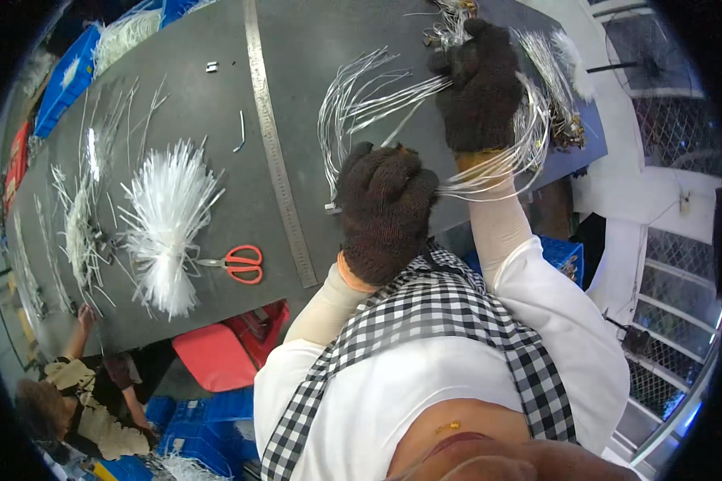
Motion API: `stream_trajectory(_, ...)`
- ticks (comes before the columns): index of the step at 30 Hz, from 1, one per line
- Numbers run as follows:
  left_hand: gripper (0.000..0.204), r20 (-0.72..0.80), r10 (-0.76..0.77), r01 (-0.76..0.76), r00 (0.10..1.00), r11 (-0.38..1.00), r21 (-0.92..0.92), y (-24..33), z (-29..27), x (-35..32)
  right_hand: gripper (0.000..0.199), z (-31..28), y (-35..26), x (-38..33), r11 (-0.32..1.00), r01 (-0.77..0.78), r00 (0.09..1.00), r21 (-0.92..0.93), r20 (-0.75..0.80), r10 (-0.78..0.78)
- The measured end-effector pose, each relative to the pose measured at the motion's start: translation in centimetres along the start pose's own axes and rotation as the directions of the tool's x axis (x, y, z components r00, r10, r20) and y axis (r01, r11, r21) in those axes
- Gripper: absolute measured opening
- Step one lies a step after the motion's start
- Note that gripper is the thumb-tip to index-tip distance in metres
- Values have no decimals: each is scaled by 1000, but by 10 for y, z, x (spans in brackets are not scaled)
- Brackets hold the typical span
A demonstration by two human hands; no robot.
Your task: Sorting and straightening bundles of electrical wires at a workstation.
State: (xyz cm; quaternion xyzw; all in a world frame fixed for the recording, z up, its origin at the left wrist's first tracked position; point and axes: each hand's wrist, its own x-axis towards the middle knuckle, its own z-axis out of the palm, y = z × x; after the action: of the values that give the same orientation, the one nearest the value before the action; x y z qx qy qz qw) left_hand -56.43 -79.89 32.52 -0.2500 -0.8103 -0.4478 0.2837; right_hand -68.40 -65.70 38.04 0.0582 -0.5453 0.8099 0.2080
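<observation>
Both of my hands wear dark knitted gloves over the table [208, 120]. My left hand [387, 212] is closed round a bundle of thin silvery-white wires [393, 100] close to my apron. The wires loop out to the left and also curve round to the right past my right wrist. Farther out, my right hand [481, 88] is closed on the same bundle; its fingertips are partly hidden. Just beyond it lies a cluster of wire ends with small metallic parts [453, 28]. A small white connector [332, 208] shows beside my left hand.
A long steel ruler [271, 144] crosses the table. Left of it lie orange-handled scissors [243, 264], a sheaf of clear white strips [168, 216] and loose wires [80, 224]. Another wire bundle [557, 88] lies at right. A co-worker [96, 401] sits lower left near blue crates [204, 429].
</observation>
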Motion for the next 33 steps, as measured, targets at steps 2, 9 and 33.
stream_trajectory(2, 31, 24, -120, 122, 993, 967, -225, -8, 4, -9, 22, 28, -8, -6, 877, 102, 993, -469, -10, -120)
stream_trajectory(9, 28, 490, -391, 610, 779, 654, -448, -28, -41, -31, 28, -75, -6, 82, -158, 800, 542, -579, 809, -227)
stream_trajectory(33, 24, 655, -443, 283, 612, 896, 342, -227, 66, -153, 33, -185, 158, -90, 321, 364, 531, -874, 478, 700)
